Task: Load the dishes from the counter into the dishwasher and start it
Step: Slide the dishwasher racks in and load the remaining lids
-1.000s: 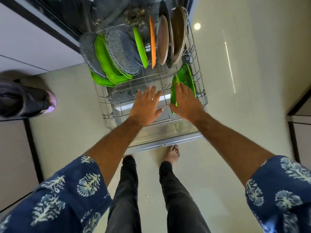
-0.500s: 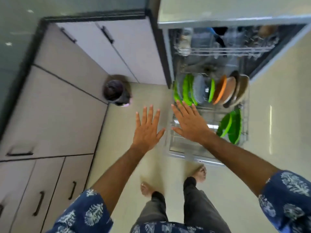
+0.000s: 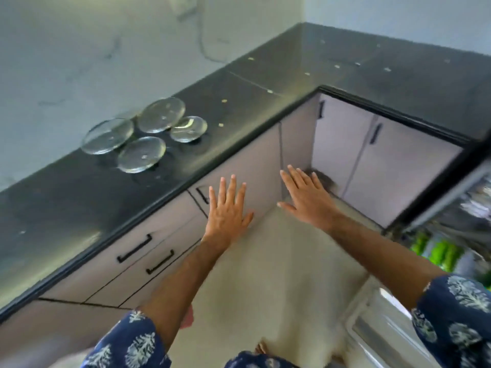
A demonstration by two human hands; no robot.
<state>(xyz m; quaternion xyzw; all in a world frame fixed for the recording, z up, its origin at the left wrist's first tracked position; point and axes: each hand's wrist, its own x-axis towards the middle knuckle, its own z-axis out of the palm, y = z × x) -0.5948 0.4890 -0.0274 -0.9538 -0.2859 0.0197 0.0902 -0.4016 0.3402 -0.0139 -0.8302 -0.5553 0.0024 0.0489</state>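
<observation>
Several clear glass plates lie on the black counter (image 3: 239, 102) at the left, among them a near plate (image 3: 141, 154), a left plate (image 3: 107, 136), a far plate (image 3: 161, 114) and a small plate (image 3: 188, 128). My left hand (image 3: 227, 211) is stretched out with straight fingers in front of the cabinet fronts and holds nothing. My right hand (image 3: 305, 195) is also flat and empty, to its right. The open dishwasher (image 3: 451, 235) sits blurred at the right edge, with green dishes (image 3: 438, 253) in its lower rack.
White cabinet drawers with black handles (image 3: 135, 248) run under the counter. The counter turns a corner at the back right. A dark object (image 3: 322, 179) stands on the floor in the corner, partly behind my right hand. Beige floor tiles (image 3: 279, 288) lie below my arms.
My view has swung left from the dishwasher rack to the counter with the glass plates. Both hands left the rack and stay flat and empty.
</observation>
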